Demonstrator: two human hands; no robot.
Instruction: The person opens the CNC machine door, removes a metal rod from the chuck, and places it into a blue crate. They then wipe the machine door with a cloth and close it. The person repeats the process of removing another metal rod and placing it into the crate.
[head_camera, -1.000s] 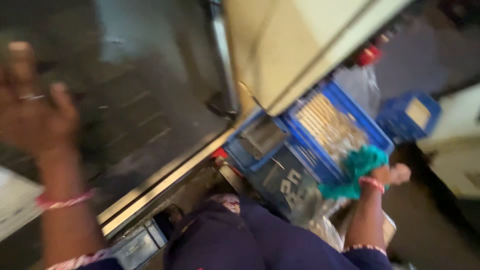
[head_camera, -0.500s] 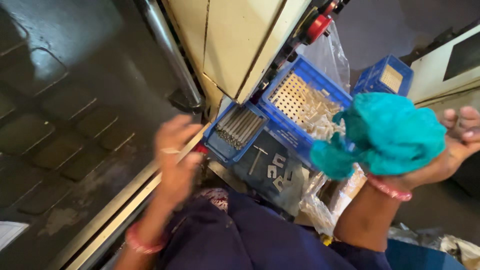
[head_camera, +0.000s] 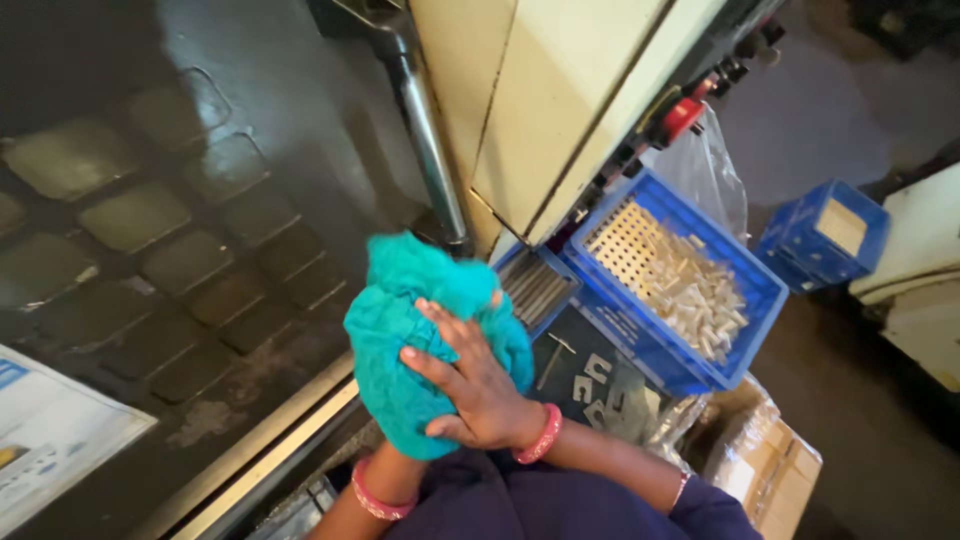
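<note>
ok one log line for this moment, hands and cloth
right hand: pressed on crumpled teal cloth | left hand: hidden under cloth | nearby: blue plastic crate of pale small parts
</note>
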